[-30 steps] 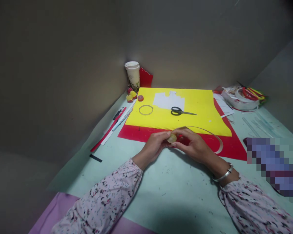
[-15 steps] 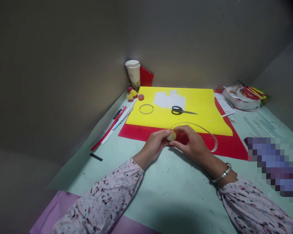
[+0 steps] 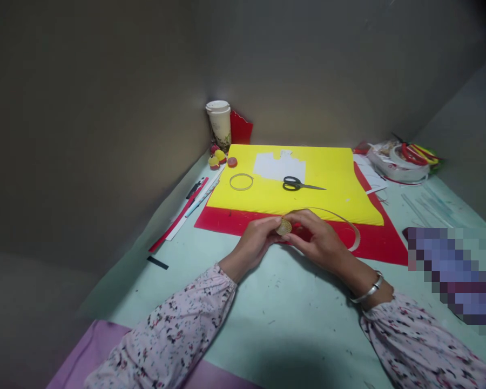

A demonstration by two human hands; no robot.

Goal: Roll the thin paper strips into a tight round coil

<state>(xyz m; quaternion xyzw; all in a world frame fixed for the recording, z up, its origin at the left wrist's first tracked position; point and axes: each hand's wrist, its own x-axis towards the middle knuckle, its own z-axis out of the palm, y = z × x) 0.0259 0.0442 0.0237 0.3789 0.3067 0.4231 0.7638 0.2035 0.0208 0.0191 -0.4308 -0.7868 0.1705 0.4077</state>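
My left hand (image 3: 255, 242) pinches a small round gold-yellow coil (image 3: 284, 227) from its left side. Thumb and forefinger of my right hand (image 3: 314, 237) close on the same coil from the right. It looks like a tightly rolled narrow strip, its flat spiral side facing me. A loose length of pale strip (image 3: 355, 236) arcs out behind the right hand over the yellow and red sheets. Both hands are just above the near edge of the red sheet (image 3: 218, 220). Parts of the coil are covered by fingertips.
Black-handled scissors (image 3: 292, 184), a white paper piece (image 3: 273, 165) and a strip ring (image 3: 241, 182) lie on the yellow sheet (image 3: 328, 159). A paper cup (image 3: 219, 124) stands behind left. A filled plastic container (image 3: 400, 165) sits back right, a blurred-out object (image 3: 453, 270) nearer.
My right fingertips have shifted slightly left over the coil's top, and the loose strip's arc sits a little lower. The whole view has moved slightly.
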